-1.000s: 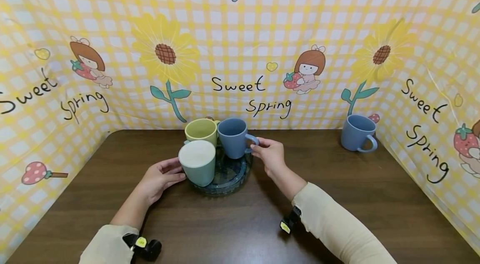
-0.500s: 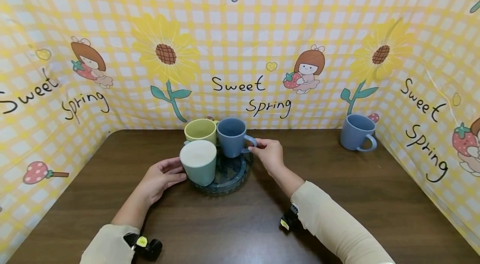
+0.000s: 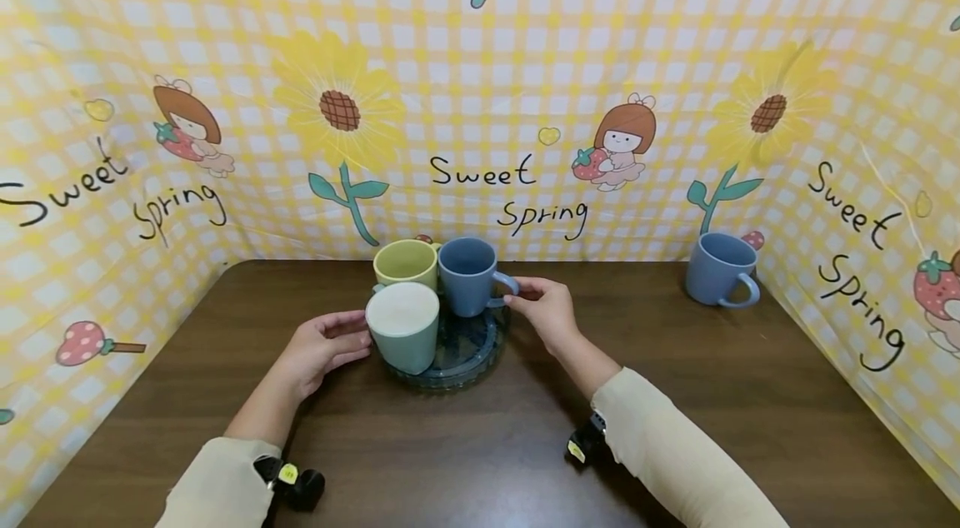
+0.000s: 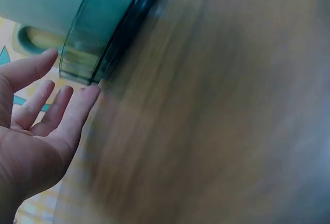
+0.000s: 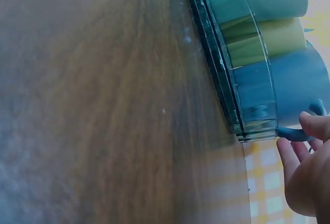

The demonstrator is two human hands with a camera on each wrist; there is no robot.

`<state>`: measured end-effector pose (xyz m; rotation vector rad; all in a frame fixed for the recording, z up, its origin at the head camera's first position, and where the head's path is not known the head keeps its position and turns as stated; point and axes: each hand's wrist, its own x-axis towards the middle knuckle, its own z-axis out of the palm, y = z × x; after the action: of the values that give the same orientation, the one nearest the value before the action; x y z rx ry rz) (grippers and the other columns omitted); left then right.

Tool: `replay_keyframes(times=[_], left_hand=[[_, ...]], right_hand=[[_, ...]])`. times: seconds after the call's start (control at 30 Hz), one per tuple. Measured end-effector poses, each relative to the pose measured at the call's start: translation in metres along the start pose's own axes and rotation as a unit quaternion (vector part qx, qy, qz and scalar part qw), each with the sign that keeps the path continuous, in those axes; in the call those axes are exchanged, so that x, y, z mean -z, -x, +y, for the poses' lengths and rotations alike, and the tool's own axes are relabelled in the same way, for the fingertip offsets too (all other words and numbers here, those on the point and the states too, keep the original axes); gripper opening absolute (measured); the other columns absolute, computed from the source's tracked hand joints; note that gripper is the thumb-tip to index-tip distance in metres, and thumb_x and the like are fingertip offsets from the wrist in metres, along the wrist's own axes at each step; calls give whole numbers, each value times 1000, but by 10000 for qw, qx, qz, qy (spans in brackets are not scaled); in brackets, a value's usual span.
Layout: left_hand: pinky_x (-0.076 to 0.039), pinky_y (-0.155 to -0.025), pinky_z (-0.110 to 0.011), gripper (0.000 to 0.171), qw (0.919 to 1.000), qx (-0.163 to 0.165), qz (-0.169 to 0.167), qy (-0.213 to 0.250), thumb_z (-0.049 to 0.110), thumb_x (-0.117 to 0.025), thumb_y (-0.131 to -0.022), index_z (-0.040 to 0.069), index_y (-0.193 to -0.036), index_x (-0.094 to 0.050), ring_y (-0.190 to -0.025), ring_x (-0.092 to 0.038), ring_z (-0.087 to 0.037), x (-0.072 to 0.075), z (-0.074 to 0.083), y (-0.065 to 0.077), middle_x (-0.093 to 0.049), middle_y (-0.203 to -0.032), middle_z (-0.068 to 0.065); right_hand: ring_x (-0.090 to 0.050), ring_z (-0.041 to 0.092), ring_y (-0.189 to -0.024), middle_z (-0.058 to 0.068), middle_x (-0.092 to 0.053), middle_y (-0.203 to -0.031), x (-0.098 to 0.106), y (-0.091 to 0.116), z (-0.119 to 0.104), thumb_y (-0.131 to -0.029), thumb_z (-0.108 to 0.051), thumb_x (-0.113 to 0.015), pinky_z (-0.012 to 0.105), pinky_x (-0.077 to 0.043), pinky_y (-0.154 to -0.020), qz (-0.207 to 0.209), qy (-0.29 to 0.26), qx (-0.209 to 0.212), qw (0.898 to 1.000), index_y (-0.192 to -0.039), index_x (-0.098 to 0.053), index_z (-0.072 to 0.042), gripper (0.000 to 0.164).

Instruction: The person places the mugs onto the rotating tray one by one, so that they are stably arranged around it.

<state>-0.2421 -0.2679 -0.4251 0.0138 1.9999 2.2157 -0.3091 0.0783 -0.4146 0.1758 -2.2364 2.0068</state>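
A round clear blue-green glass tray [image 3: 450,378] stands on the table with three mugs on it. In front is a mint-green mug [image 3: 405,341], whose top shows as a flat white disc. Behind it stands a yellow-green mug [image 3: 401,261], and at the right a blue mug [image 3: 467,282]. My right hand [image 3: 547,311] pinches the blue mug's handle [image 5: 294,134] between thumb and fingers. My left hand [image 3: 318,353] is beside the mint-green mug, thumb and fingers spread; in the left wrist view its fingertips [image 4: 90,91] come right up to the tray's raised rim.
Another blue mug [image 3: 718,270] stands apart near the back right corner of the brown wooden table [image 3: 450,461]. A yellow checked cloth [image 3: 480,78] with printed flowers and figures rises behind the table and along both sides.
My left fingers have drawn slightly back from the mint-green mug. My right hand keeps its pinch on the blue mug's handle. The mugs stay on the tray; the head view has shifted slightly.
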Motion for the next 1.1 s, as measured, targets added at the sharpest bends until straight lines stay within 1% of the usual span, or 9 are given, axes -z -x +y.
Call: replay_keyframes(times=[0.13,0.23,0.33,0.47,0.67,0.73,0.9,0.97,1.1], left_hand=[[-53,-93,-39,65,10000,6,79,30,-4,-69,-88,-13,-143,-35,-99,-66,-13,3,4,-5,-60,-118,-7],[-53,-93,-40,64,9999,45,116,86,-5,-68,-88,-12,-143,-36,-98,-66,-12,4,4,-8,-62,-115,-3],[-53,-93,-41,63,9998,68,135,96,-5,-68,-88,-11,-143,-38,-97,-66,-12,4,5,-11,-63,-114,-1],[-54,-92,-41,62,9998,103,165,7,-2,-68,-89,-9,-143,-39,-98,-66,-12,4,7,-16,-62,-117,-3],[-56,-90,-41,63,9995,201,196,-176,2,-69,-89,-7,-144,-39,-98,-64,-11,4,8,-24,-57,-125,-7],[-56,-89,-42,63,9993,244,219,-204,2,-69,-90,-6,-145,-39,-98,-64,-11,4,7,-25,-56,-128,-8],[-57,-87,-42,62,9988,333,225,-273,2,-68,-90,-4,-145,-40,-97,-64,-13,4,7,-29,-52,-133,-12],[-58,-86,-42,62,9988,344,202,-299,0,-68,-89,-3,-145,-41,-94,-65,-15,4,8,-30,-52,-132,-12],[-58,-84,-43,62,9990,364,20,-250,-4,-66,-89,-2,-146,-41,-92,-67,-20,4,6,-31,-54,-128,-10]], right_hand=[[-65,20,-90,21,-70,-104,5,3,0,-79,4,-78,27,-59,-77,-18,-106,43,9999,-109,-73,3,30],[-66,20,-91,18,-71,-103,10,6,0,-80,4,-78,27,-59,-78,-12,-191,-1,9998,-110,-72,3,31],[-66,21,-94,17,-71,-104,13,8,-3,-80,4,-77,28,-59,-79,-32,-288,-51,9996,-112,-70,5,33],[-66,20,-95,18,-70,-107,18,9,-6,-81,4,-76,27,-59,-79,-44,-399,-83,9992,-113,-69,5,33],[-67,16,-88,26,-66,-111,25,11,-7,-82,6,-74,27,-59,-76,-112,-733,50,9972,-113,-67,7,32],[-68,15,-86,24,-67,-109,27,12,-8,-82,7,-73,28,-59,-76,-139,-838,91,9963,-113,-66,8,32],[-68,15,-85,13,-70,-102,34,15,-9,-83,8,-72,30,-60,-77,-162,-1040,149,9943,-114,-65,9,32],[-68,15,-85,13,-70,-102,37,17,-9,-84,8,-71,31,-60,-78,-173,-1122,160,9934,-115,-65,10,32],[-68,16,-88,15,-68,-108,45,19,-8,-85,8,-71,33,-60,-79,-204,-1217,184,9922,-118,-63,10,34]])
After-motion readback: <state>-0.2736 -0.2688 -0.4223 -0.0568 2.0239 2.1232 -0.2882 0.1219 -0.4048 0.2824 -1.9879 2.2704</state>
